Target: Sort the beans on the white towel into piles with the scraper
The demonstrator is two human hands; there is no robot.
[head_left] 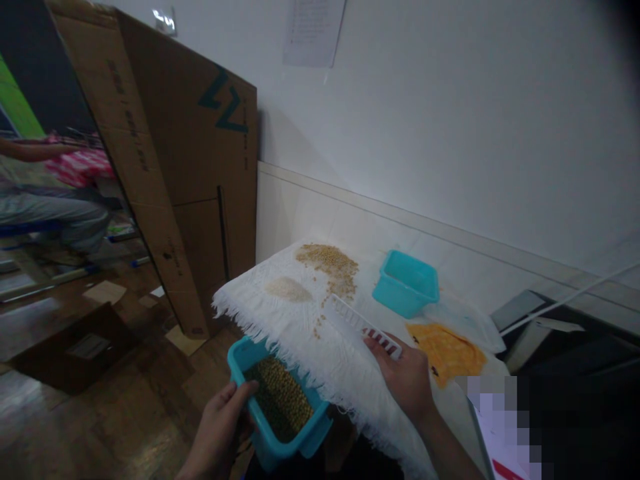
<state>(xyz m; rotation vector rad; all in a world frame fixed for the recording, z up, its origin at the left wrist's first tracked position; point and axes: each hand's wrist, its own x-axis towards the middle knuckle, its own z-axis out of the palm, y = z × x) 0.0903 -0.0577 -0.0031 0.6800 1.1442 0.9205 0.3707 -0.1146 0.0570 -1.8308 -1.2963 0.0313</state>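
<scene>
My left hand (225,417) grips the near-left rim of a blue plastic bin (313,433), thumb over the edge. Yellow beans (285,387) lie in it, with a darker green patch along one side. The bin is held just below the fringed edge of a white cloth (345,363). In my right hand (405,373) is a white plastic strip with a row of slots (345,317), held low over the cloth. Near its far end, a spread of yellow beans (327,260) lies on the cloth. Left of it sits a small pale heap of grains (289,289).
A second blue bin (407,283) stands at the back right, beside a clear plastic lid (480,327) and an orange cloth (447,350). A tall cardboard box (195,153) rises on the left. Beyond it, a person (50,207) sits. Cardboard (75,347) lies on the floor.
</scene>
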